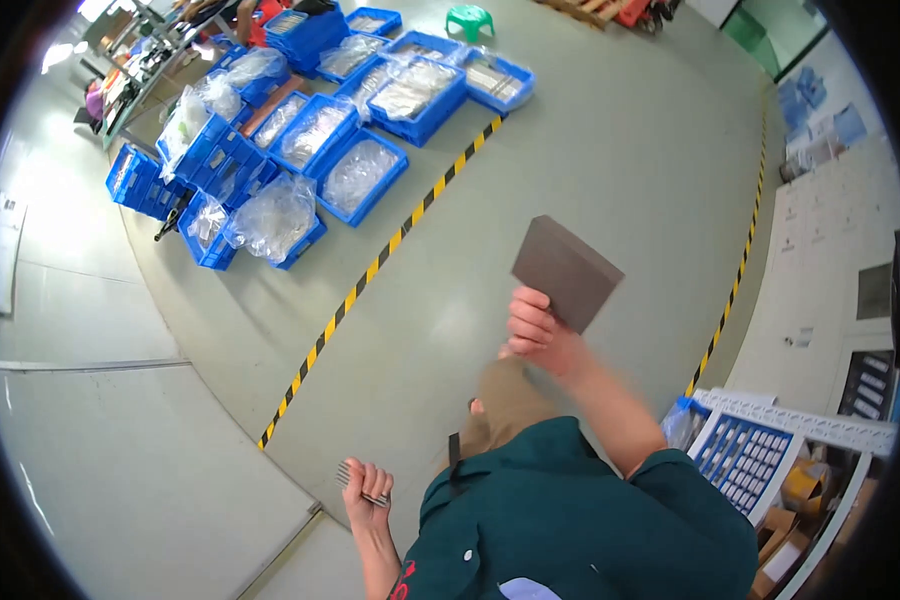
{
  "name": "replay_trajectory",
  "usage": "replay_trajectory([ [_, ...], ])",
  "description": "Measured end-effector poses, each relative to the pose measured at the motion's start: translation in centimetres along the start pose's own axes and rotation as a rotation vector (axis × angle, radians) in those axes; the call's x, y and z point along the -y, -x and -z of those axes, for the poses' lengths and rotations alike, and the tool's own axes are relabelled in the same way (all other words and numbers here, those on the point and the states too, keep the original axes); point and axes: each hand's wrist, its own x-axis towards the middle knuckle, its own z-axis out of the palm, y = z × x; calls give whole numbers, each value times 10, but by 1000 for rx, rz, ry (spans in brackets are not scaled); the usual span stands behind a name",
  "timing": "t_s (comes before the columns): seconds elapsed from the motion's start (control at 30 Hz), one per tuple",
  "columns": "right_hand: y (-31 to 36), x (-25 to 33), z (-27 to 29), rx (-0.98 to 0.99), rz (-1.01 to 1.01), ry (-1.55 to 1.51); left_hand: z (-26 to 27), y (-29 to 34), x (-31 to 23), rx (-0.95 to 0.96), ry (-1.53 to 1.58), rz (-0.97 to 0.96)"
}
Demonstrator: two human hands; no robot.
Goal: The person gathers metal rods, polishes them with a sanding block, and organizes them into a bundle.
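Note:
My right hand [533, 322] grips a flat-sided brown rectangular block [568, 273] by its lower left edge, fingers wrapped round it. The block is held out in front of my body, tilted, above the grey floor. Lower and to the left, my left hand [368, 490] is closed round a small bundle of thin metal rods [375, 499]. Their ends stick out on either side of the fingers; their exact kind is too small to tell. The two hands are well apart.
Blue plastic crates [362, 175] with clear bags stand at the far left, behind a yellow-black floor stripe [373, 270]. A green stool [469, 20] is beyond them. White lockers [810, 260] line the right. A rack with a blue parts tray [742, 462] is near right; a white partition [120, 460] is at left.

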Motion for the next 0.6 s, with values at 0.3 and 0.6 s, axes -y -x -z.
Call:
replay_trajectory([
  [0.3, -178, -50, 15, 122, -345, -345, 19, -30, -62, -174, 241, -325],
  [0.6, -321, -77, 100, -206, -845, 453, 28, -51, -112, -421, 403, -641],
])
